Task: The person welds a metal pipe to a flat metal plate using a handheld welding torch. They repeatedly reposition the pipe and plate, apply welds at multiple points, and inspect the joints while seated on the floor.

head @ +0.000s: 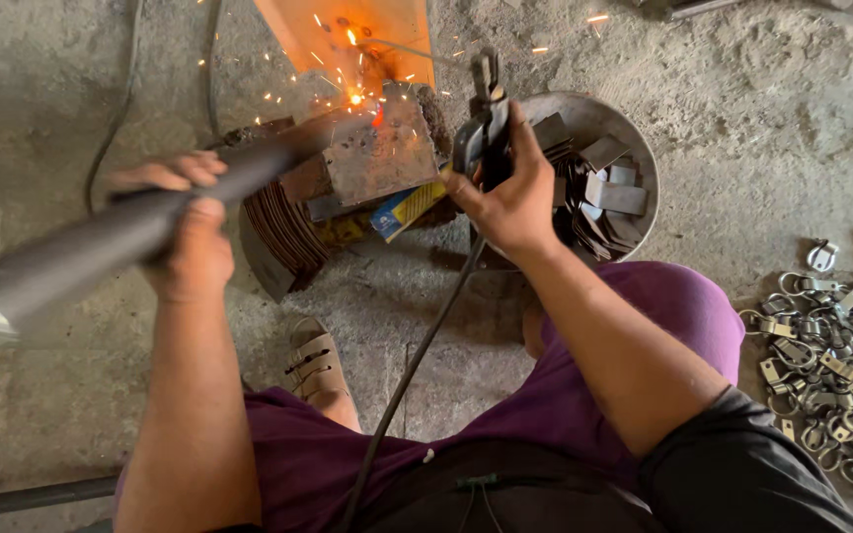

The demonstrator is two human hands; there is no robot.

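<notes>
My left hand (188, 232) grips a long dark metal pipe (101, 242) that runs from the lower left up to a rusty metal block (379, 156). My right hand (507, 192) is closed on a black welding electrode holder (481, 123), its cable (417, 360) trailing down between my knees. A thin rod reaches from the holder to the pipe's far end, where a bright arc and sparks (355, 97) fly over the block.
A round metal bowl (634, 138) of flat steel strips sits behind my right hand. A pile of finished metal clamps (831, 360) lies at right on the concrete floor. Curved plates (278, 237) lean under the block. My sandalled foot (313, 360) rests below.
</notes>
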